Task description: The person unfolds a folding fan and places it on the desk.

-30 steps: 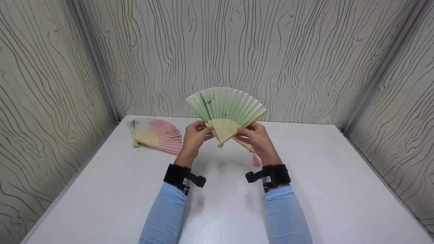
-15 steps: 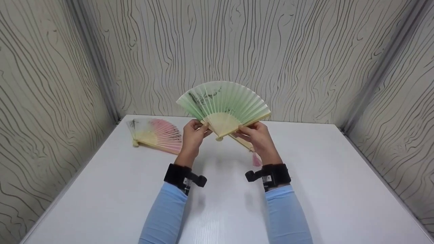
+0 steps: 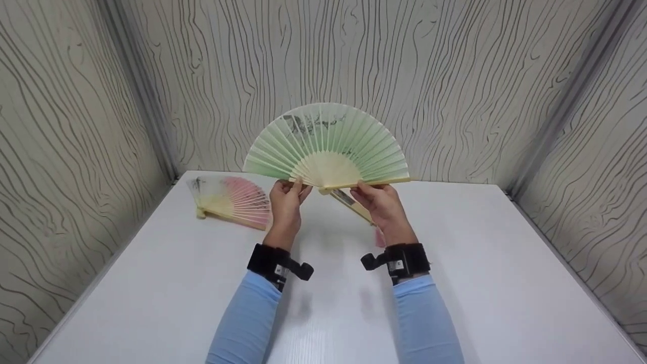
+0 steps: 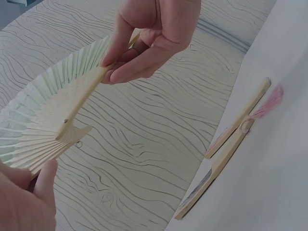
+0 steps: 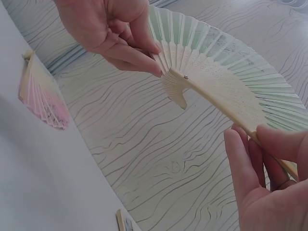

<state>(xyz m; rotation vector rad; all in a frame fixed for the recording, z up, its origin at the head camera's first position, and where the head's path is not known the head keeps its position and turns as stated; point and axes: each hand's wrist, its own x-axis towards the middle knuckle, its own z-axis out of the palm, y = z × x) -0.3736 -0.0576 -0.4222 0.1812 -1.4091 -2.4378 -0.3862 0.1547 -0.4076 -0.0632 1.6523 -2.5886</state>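
A green folding fan (image 3: 326, 146) with pale wooden ribs and a dark painted branch is spread to nearly a half circle, held above the table. My left hand (image 3: 286, 207) pinches its left end ribs, thumb in front. My right hand (image 3: 380, 205) pinches the right guard stick between thumb and fingers. In the left wrist view the fan's pivot (image 4: 66, 121) sits between the two hands; the right wrist view shows ribs fanning out from there. Below the green fan, a folded fan (image 3: 356, 207) with a pink tassel (image 3: 379, 237) lies partly hidden behind my right hand.
A pink-and-white fan (image 3: 230, 202), partly spread, lies on the white table (image 3: 505, 283) at the left, overlapped by my left hand in the head view. Wood-grain panels (image 3: 323, 60) enclose the table at the back and both sides. Black straps (image 3: 408, 260) circle the wrists.
The green fan has spread much wider, from about a quarter circle to nearly a half. Its pivot has risen, and its end sticks have swung down toward level between both hands.
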